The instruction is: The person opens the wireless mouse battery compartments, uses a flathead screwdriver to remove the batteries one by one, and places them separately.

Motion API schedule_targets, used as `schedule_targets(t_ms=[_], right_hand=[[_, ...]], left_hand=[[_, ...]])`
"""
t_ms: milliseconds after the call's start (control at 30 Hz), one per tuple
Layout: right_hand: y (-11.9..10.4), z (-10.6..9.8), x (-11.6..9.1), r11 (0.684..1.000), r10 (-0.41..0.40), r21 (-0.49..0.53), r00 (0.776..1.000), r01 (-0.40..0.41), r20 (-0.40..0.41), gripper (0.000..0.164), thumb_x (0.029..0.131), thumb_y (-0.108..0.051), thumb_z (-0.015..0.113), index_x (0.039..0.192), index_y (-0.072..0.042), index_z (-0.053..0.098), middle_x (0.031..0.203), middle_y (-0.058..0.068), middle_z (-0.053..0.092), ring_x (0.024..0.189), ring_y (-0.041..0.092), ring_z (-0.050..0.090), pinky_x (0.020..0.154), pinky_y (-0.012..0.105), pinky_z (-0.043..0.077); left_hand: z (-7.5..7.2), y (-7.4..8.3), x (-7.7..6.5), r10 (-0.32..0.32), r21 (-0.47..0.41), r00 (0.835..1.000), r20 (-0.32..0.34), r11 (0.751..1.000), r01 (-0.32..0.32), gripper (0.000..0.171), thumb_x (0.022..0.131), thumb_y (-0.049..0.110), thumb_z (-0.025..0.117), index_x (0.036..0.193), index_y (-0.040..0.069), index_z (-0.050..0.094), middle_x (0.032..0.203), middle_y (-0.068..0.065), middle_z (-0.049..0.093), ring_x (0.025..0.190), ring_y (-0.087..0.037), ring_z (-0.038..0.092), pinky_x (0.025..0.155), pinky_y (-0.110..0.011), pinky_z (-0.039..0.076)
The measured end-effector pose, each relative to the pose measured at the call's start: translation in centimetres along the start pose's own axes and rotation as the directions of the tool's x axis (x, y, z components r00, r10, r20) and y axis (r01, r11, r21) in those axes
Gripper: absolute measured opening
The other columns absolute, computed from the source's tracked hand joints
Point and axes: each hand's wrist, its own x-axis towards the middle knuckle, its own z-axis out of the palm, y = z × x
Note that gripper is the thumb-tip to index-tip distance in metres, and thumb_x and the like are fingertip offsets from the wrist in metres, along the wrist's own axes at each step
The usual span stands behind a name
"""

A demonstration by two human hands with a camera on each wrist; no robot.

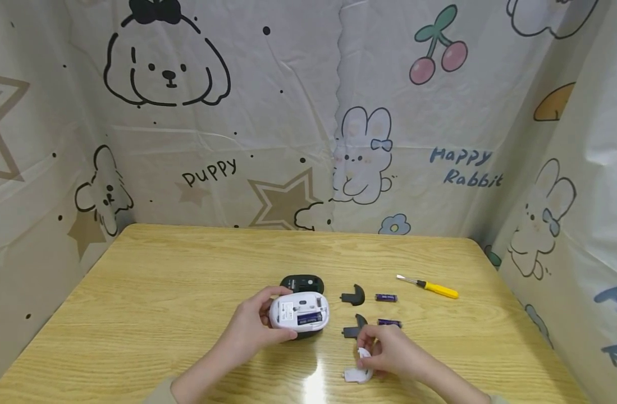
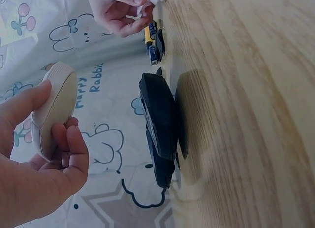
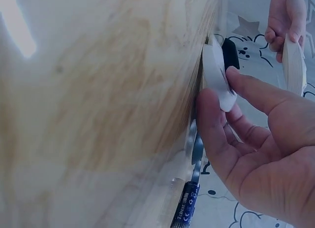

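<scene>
My left hand (image 1: 252, 322) grips a white computer mouse (image 1: 287, 321) by its left end, underside up, with a dark battery (image 1: 309, 318) in its open compartment. The left wrist view shows this mouse (image 2: 54, 110) held off the table, thumb on one side and fingers on the other. Between thumb and fingertips, my right hand (image 1: 394, 350) pinches a white battery cover (image 1: 356, 375) at its curved end, right at the tabletop. That cover (image 3: 216, 75) also shows in the right wrist view. Partly hidden behind the white mouse are two black mice, one farther back (image 1: 302, 282), one nearer (image 1: 308, 335).
Two black battery covers lie right of the mice, one farther back (image 1: 353, 295) and one nearer (image 1: 352, 332). Beside them are two loose batteries, one at the back (image 1: 386, 298) and another (image 1: 390, 323) by my right hand. A yellow-handled screwdriver (image 1: 439, 289) lies at the back right of the wooden table (image 1: 187, 264).
</scene>
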Motion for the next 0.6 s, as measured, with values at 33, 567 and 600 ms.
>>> schedule_targets(t_ms=[33, 567, 600], right_hand=[[0.00, -0.02, 0.03, 0.999, -0.009, -0.032, 1.000, 0.009, -0.001, 0.021, 0.077, -0.019, 0.078, 0.084, -0.013, 0.060, 0.070, -0.005, 0.055, 0.052, 0.002, 0.051, 0.044, 0.019, 0.046], [0.18, -0.31, 0.32, 0.982, -0.083, -0.172, 0.997, 0.081, -0.006, 0.022, 0.072, -0.024, 0.081, 0.081, -0.013, 0.064, 0.069, -0.007, 0.056, 0.063, 0.003, 0.049, 0.054, 0.019, 0.045], [0.20, -0.34, 0.33, 0.982, -0.081, -0.174, 0.997, 0.079, -0.005, 0.022, 0.072, -0.025, 0.081, 0.081, -0.013, 0.065, 0.070, -0.007, 0.057, 0.064, 0.003, 0.050, 0.055, 0.019, 0.045]], left_hand=[[-0.02, 0.02, 0.01, -0.002, 0.000, 1.000, 0.000, 1.000, 0.002, 0.068, 0.060, 0.008, 0.087, 0.121, 0.014, 0.058, 0.099, -0.010, 0.067, 0.076, -0.016, 0.058, 0.063, -0.022, 0.052], [-0.33, 0.71, 0.16, -0.002, -0.076, 0.999, 0.039, 0.997, 0.005, 0.065, 0.061, 0.005, 0.086, 0.119, 0.014, 0.058, 0.101, -0.014, 0.065, 0.087, -0.018, 0.063, 0.074, -0.023, 0.055], [-0.34, 0.73, 0.18, -0.003, -0.085, 0.999, 0.041, 0.996, 0.006, 0.065, 0.061, 0.004, 0.086, 0.119, 0.014, 0.058, 0.100, -0.014, 0.065, 0.087, -0.018, 0.064, 0.074, -0.024, 0.055]])
